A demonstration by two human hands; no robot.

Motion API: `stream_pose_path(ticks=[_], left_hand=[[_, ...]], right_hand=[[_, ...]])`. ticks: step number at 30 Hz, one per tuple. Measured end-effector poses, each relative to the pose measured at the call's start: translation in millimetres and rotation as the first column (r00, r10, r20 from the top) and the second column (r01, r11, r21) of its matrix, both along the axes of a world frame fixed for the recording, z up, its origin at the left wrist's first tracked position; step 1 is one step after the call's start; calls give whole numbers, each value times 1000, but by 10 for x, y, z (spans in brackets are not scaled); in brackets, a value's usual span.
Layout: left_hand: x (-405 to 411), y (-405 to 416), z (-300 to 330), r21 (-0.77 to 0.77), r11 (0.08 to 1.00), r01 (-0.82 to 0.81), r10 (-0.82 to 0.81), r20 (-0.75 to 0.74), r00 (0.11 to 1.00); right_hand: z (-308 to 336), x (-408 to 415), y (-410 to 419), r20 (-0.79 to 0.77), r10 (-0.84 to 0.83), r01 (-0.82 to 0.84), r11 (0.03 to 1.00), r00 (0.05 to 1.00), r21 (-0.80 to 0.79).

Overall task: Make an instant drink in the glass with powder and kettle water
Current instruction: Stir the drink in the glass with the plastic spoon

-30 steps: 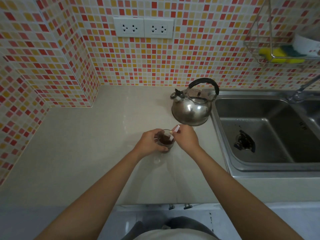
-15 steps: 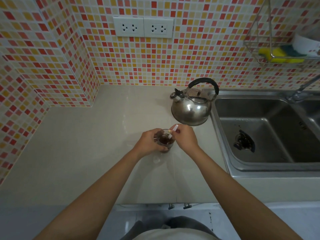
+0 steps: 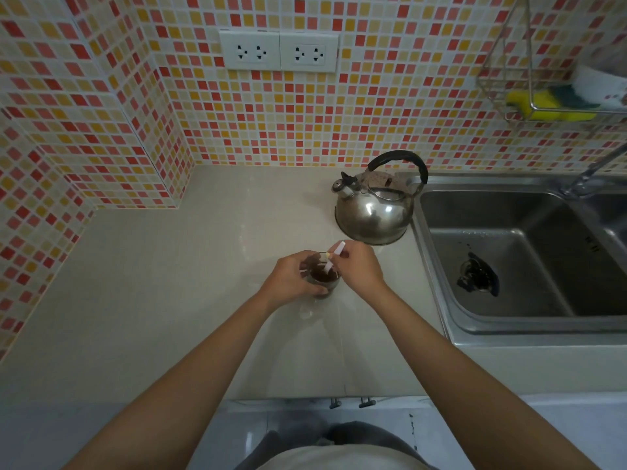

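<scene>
Countertop (image 3: pixel 142 300), pale and glossy, fills the left and centre of the frame; it carries the work. Sink (image 3: pixel 509 266), steel, takes the right side, with a dark drain fitting at its bottom. Tiled wall behind, two socket plates at upper centre, a wire rack at upper right holding a yellow sponge.

Kettle (image 3: pixel 375 212), steel with a black arched handle, stands upright at centre right, just beside the sink rim and behind the hands, spout to the left. Judged parked there to stay within reach but out of the stirring hand's way.

Glass (image 3: pixel 320 276) stands at frame centre on the counter, near the kettle but apart from it. Dark brown liquid inside, so water and powder look already in; stirring appears to be the step in hand.

Left hand (image 3: pixel 288 279) comes in from lower left, forearm long and nearly straight, fingers curled round the left wall of the glass. Firm wrap, likely to stop the glass skidding or tipping on the slick surface.

Right hand (image 3: pixel 359 269) comes from lower right, knuckles up, wrist slightly bent over the rim. Thumb and fingertips pinch a thin white stirrer (image 3: pixel 334 254), narrow grip near its top end. Stirrer leans, upper end towards the kettle, lower end dipping into the liquid. Whether it reaches the bottom cannot be told.
</scene>
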State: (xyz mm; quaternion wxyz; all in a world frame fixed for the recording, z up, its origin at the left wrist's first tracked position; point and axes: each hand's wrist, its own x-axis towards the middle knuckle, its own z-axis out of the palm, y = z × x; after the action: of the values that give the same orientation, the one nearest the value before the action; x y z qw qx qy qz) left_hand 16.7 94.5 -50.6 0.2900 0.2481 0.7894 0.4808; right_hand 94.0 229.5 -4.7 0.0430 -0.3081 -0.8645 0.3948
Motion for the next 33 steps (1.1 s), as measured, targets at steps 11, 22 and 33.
stream_pose_path(ticks=[11, 22, 33], left_hand=[[12, -6, -44, 28, 999, -34, 33, 40, 999], [-4, 0, -69, 32, 999, -31, 29, 57, 998], [-9, 1, -57, 41, 999, -14, 13, 34, 999]], right_hand=[[-9, -10, 40, 11, -52, 52, 999, 999, 7], [-78, 30, 57, -6, -123, 121, 984, 992, -132], [149, 22, 145, -226, -68, 41, 992, 972, -120]])
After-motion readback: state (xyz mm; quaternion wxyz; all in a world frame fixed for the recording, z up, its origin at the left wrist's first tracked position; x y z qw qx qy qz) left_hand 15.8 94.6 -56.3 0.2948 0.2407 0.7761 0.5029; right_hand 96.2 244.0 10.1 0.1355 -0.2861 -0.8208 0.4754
